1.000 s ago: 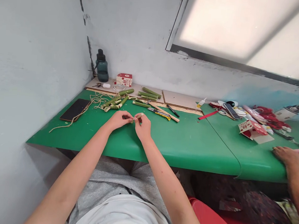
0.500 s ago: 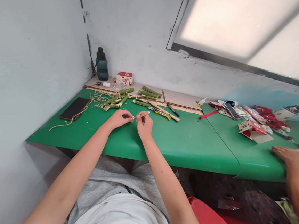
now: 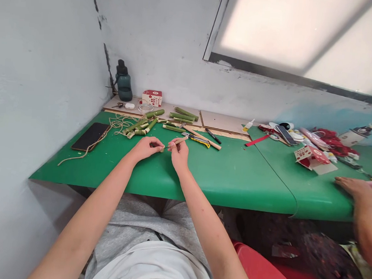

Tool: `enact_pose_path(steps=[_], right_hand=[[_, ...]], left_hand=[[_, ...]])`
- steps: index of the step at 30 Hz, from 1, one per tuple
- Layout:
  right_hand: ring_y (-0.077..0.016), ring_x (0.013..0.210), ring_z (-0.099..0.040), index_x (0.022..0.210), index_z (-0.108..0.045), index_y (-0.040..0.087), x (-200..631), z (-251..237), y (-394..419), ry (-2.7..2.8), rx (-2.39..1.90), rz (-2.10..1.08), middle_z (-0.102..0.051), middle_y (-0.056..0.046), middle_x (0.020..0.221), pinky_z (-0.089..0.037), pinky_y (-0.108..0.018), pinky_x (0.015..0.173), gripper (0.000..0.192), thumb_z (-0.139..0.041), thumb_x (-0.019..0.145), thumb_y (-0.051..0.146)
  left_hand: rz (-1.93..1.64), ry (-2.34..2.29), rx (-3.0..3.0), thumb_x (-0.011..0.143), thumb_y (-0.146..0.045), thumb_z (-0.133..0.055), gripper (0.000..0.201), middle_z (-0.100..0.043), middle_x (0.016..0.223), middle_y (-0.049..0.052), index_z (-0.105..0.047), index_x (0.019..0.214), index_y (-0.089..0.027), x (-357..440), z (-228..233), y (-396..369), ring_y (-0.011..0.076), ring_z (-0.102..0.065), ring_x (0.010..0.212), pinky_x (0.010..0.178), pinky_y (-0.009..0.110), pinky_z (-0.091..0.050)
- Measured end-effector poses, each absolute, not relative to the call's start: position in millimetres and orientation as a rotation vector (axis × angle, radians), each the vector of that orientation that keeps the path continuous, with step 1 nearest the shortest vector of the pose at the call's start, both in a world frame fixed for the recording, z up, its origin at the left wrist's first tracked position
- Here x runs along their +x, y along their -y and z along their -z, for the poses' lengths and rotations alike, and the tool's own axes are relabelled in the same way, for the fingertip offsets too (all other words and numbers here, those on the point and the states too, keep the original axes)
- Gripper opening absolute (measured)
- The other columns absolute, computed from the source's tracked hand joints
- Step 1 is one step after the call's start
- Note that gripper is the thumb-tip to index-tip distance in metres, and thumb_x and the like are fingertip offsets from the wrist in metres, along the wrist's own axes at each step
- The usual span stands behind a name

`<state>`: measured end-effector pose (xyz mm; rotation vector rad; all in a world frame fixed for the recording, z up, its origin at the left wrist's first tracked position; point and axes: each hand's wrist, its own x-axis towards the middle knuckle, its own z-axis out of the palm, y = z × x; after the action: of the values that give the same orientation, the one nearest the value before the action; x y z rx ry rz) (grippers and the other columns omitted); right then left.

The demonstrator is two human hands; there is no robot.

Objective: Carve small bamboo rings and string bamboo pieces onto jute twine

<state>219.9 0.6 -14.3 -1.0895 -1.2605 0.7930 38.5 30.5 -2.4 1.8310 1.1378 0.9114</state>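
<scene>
Both my hands rest close together on the green table (image 3: 234, 178). My left hand (image 3: 146, 147) pinches a small pale piece at its fingertips; what it is cannot be made out. My right hand (image 3: 178, 152) holds a thin light wooden stick (image 3: 177, 142) that points toward the left hand's fingertips. Just beyond them lie cut green bamboo pieces (image 3: 143, 126) tangled with beige twine (image 3: 103, 137).
A black phone (image 3: 90, 136) lies at the left. A yellow utility knife (image 3: 198, 139), a wooden rod (image 3: 203, 138), a black pen (image 3: 213, 136), a dark bottle (image 3: 123, 82) and a red-white box (image 3: 152, 98) stand further back. Craft clutter (image 3: 312, 148) and another person's hand (image 3: 356, 188) occupy the right.
My right hand has turned so the thin stick now shows, angled up to the right. Both hands stay close together. The view has shifted slightly.
</scene>
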Motion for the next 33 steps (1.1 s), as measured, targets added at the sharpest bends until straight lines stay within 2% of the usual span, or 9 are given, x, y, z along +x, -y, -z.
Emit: enact_pose_path(steps=[5, 10, 15, 33], right_hand=[[-0.0152, 0.067, -0.064, 0.096, -0.052, 0.024, 222.8, 17.6, -7.4, 1.244, -1.079, -0.862, -0.069, -0.003, 0.090, -0.057, -0.033, 0.071, 0.018, -0.054, 0.090, 0.041], [-0.0143, 0.065, -0.061, 0.092, -0.054, 0.024, 220.8, 19.9, -6.5, 1.321, -1.066, -0.906, -0.068, 0.001, 0.082, -0.054, -0.030, 0.067, 0.016, -0.058, 0.088, 0.039], [-0.0141, 0.068, -0.063, 0.097, -0.053, 0.024, 217.7, 17.4, -0.8, 1.295, -1.060, -0.838, -0.069, -0.001, 0.091, -0.055, -0.031, 0.073, 0.017, -0.053, 0.093, 0.040], [-0.0150, 0.066, -0.063, 0.097, -0.048, 0.025, 217.3, 17.3, -1.8, 1.324, -1.072, -0.805, -0.069, -0.003, 0.090, -0.056, -0.032, 0.069, 0.016, -0.050, 0.094, 0.040]], left_hand=[[-0.907, -1.140, 1.832, 0.079, -0.043, -0.074, 0.026, -0.081, 0.094, 0.008, -0.081, 0.091, -0.020, 37.7, 4.5, -31.2, 0.0233, -0.071, 0.082, 0.078, 0.037, -0.055], [-0.912, -1.137, 1.851, 0.078, -0.045, -0.075, 0.028, -0.080, 0.089, 0.007, -0.081, 0.089, -0.020, 36.8, 5.4, -32.9, 0.0227, -0.070, 0.078, 0.076, 0.036, -0.054], [-0.921, -1.122, 1.850, 0.078, -0.046, -0.074, 0.029, -0.081, 0.091, 0.008, -0.081, 0.088, -0.020, 36.3, 7.4, -34.7, 0.0238, -0.071, 0.080, 0.077, 0.037, -0.055], [-0.902, -1.126, 1.821, 0.078, -0.044, -0.075, 0.028, -0.081, 0.091, 0.009, -0.080, 0.090, -0.020, 36.7, 5.8, -33.5, 0.0247, -0.073, 0.083, 0.081, 0.038, -0.057]])
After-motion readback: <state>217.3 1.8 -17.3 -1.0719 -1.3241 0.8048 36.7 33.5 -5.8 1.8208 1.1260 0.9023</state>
